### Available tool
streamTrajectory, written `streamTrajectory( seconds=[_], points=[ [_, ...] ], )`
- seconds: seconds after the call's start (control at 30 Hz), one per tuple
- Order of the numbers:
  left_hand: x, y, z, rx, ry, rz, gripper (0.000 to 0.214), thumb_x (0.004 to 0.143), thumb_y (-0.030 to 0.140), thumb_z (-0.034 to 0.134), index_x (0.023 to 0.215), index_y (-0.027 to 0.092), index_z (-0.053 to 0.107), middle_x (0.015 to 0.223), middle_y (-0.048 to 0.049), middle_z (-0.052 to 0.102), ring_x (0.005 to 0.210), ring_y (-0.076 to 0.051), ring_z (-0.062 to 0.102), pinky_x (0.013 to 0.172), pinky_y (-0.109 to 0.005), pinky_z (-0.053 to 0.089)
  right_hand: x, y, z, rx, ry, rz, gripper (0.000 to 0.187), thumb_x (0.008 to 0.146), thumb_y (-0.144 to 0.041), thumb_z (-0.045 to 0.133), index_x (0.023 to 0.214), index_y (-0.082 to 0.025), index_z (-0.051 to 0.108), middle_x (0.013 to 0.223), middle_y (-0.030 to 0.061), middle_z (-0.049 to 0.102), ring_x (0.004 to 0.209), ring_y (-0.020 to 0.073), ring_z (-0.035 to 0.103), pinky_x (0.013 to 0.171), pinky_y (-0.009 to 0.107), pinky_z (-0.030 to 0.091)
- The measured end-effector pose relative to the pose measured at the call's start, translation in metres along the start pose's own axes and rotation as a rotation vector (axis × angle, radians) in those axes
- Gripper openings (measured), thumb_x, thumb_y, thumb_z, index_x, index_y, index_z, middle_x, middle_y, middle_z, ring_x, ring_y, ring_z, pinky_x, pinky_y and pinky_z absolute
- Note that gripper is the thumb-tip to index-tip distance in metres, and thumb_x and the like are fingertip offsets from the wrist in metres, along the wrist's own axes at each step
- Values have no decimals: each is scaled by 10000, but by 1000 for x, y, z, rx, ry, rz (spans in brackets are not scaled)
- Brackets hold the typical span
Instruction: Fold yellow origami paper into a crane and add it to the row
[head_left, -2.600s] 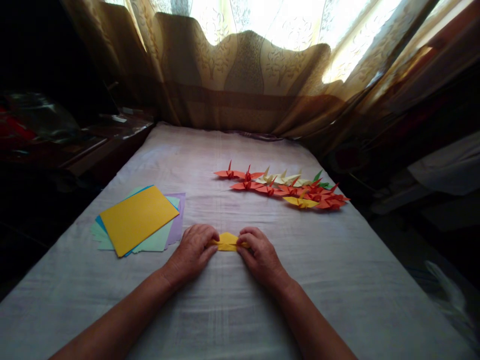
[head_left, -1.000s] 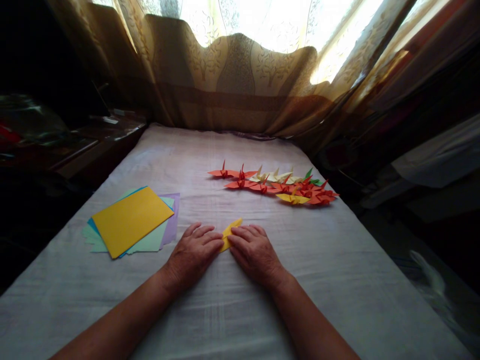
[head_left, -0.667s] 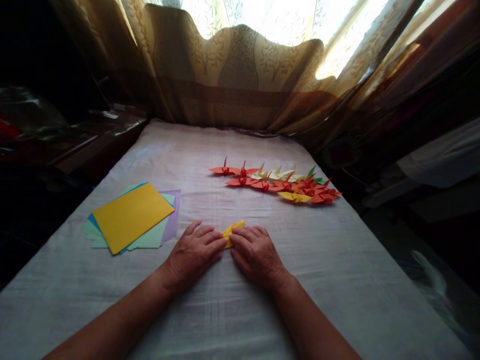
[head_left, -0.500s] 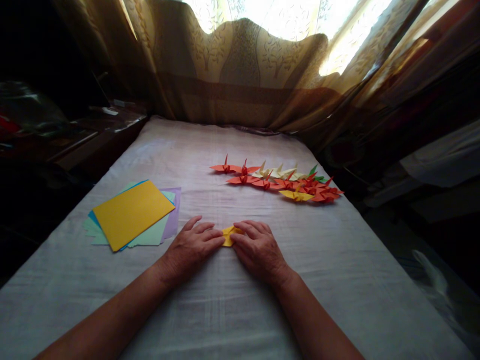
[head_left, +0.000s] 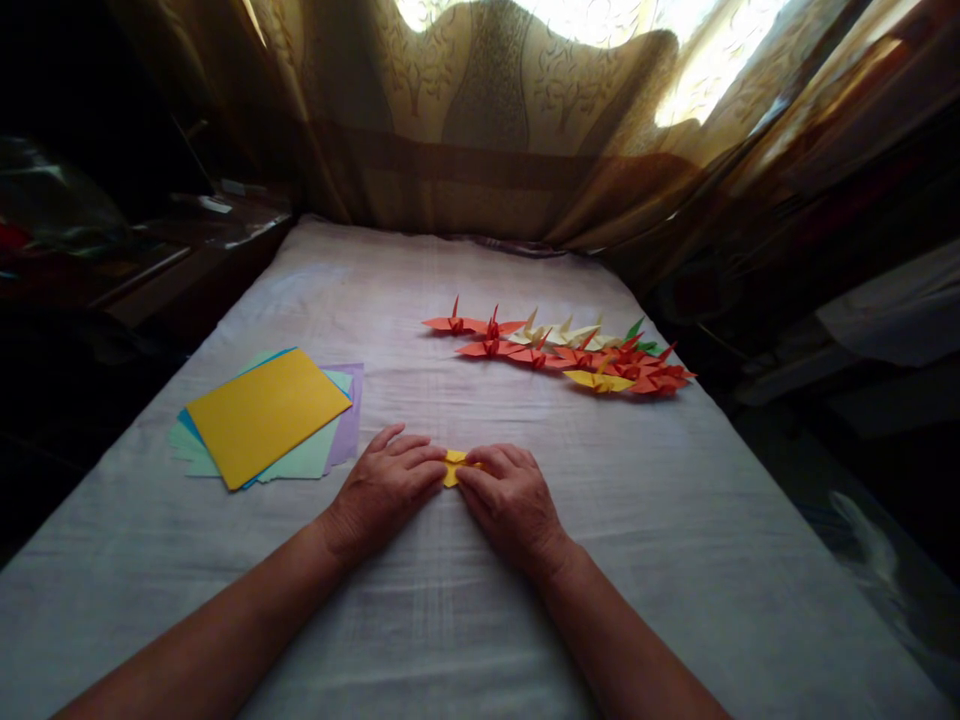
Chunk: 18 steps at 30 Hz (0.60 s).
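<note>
A small folded piece of yellow paper [head_left: 454, 470] lies on the cloth between my two hands, its ends hidden under the fingers. My left hand [head_left: 391, 482] presses the left end with its fingertips, the other fingers stretched out flat. On the other end, my right hand [head_left: 510, 495] pinches the paper between thumb and curled fingers. To the left is a stack of coloured paper with a yellow sheet [head_left: 270, 415] on top. Folded paper cranes stand in rows at the back right, among them a yellow crane [head_left: 598, 381] and several red ones [head_left: 540, 355].
A pale checked cloth [head_left: 420, 620] covers the surface. Cream cranes [head_left: 570, 333] and a green crane [head_left: 637, 338] sit behind the red ones. A patterned curtain [head_left: 487, 110] hangs at the far edge. On the left stands a dark side table [head_left: 172, 260] with things on it.
The view has tilted down slightly. My right hand has shifted a little left, and less of the yellow folded paper shows between the hands.
</note>
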<state>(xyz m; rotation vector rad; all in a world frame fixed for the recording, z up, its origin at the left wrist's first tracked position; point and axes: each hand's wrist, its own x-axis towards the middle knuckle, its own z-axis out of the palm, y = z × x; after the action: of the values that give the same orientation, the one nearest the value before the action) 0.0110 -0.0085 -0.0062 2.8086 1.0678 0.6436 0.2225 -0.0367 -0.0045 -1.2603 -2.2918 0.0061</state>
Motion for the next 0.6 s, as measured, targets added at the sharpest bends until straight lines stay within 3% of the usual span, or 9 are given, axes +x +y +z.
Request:
streamTrajectory(
  seconds=[0.37,0.6],
  points=[
    [3,0,0,-135,-31,-93,195,996,291,492,949,226,670,1114,-25,733,1087,-203,625,1100,-453,303,0,-2,8,53,-38,97,165,964,-268,558,858,-217,674,889,46,674,849,189,580,782,313,393],
    [4,-1,4,-180,16,-140,157,980,248,498,951,190,641,1081,-64,709,1026,-222,611,972,-418,428,4,-4,13,-24,-77,194,200,977,-248,506,817,-204,617,835,46,628,795,184,569,727,294,392]
  ],
)
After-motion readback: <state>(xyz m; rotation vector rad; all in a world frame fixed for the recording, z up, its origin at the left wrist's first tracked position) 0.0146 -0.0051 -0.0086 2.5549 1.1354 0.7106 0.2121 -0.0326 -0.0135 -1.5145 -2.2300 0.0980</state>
